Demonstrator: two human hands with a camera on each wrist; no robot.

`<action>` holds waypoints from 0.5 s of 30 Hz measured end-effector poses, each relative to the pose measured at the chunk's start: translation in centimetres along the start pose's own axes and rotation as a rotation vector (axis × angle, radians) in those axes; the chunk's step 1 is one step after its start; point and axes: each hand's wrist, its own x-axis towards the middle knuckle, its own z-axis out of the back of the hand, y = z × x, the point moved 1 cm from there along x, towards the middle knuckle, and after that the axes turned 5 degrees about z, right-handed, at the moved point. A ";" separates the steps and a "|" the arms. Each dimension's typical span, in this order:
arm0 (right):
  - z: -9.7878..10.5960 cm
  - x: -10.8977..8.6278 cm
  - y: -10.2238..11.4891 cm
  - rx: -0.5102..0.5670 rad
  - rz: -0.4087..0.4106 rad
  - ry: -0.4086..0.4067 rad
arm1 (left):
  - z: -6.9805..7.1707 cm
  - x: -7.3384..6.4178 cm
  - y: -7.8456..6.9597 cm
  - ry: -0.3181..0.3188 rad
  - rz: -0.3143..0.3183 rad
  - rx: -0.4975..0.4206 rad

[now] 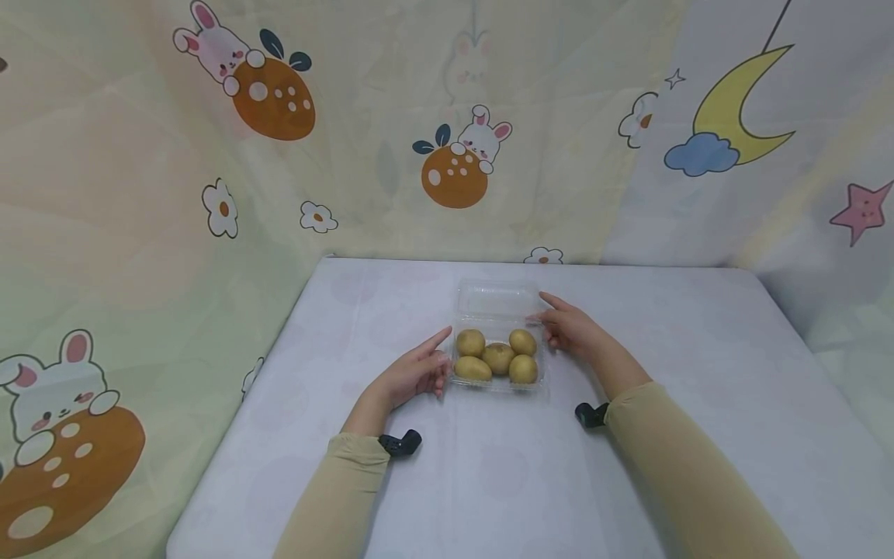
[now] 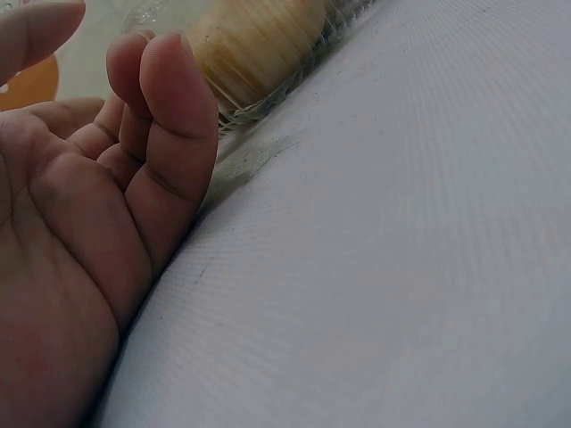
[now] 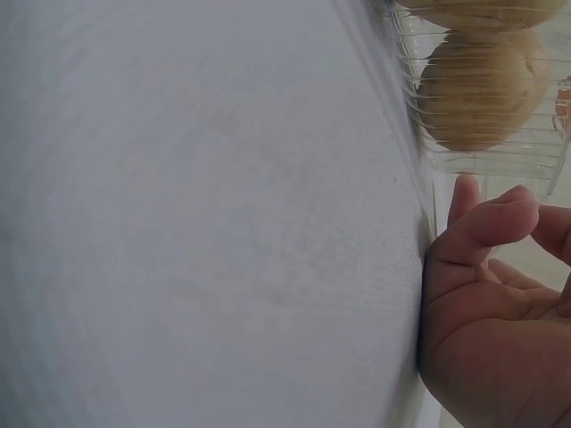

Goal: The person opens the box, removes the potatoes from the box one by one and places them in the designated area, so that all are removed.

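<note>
A clear plastic clamshell box [image 1: 497, 331] lies on the table in the head view, its lid [image 1: 497, 300] folded back. Several yellow potatoes [image 1: 498, 359] sit inside the box. Beside its left wall rests my left hand [image 1: 414, 374], forefinger pointing forward and the other fingers loosely bent. My right hand [image 1: 574, 329] is at the right side, near the hinge, with forefinger and thumb stretched toward the lid's edge. Whether those fingertips touch the plastic is unclear. In the right wrist view, a potato [image 3: 482, 94] shows through the ribbed wall beyond the fingers.
The table [image 1: 475, 458] wears a white cloth. Behind it and on the left hangs a curtain [image 1: 377, 70] printed with rabbits, flowers and a moon. Each wrist bears a small black device, one on the left [image 1: 401, 443] and one on the right [image 1: 590, 415].
</note>
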 end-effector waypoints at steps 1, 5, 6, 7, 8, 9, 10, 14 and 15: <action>0.0 0.0 0.0 -0.001 0.001 0.002 | 0.0 0.0 0.0 0.001 0.000 -0.001; -0.1 -0.1 0.1 -0.003 0.001 0.007 | 0.1 0.0 0.1 0.002 -0.002 -0.006; -0.1 -0.1 0.1 -0.005 0.000 0.008 | 0.1 0.0 0.1 0.002 -0.003 -0.007; -0.1 -0.1 0.2 -0.003 -0.003 0.002 | 0.1 0.0 0.1 0.002 -0.003 -0.008; -0.1 -0.1 0.2 -0.006 -0.004 0.002 | 0.1 0.0 0.1 0.002 -0.005 -0.008; -0.1 -0.1 0.2 -0.006 -0.008 0.000 | 0.1 0.0 0.1 0.002 -0.005 -0.009; -0.1 -0.1 0.2 -0.008 -0.009 0.002 | 0.1 0.1 0.1 0.001 -0.004 -0.012; 0.0 -0.1 0.3 -0.012 -0.018 0.006 | 0.1 0.0 0.1 0.002 -0.007 -0.007; 0.0 -0.1 0.3 -0.010 -0.022 0.004 | 0.1 0.0 0.1 0.002 -0.007 -0.008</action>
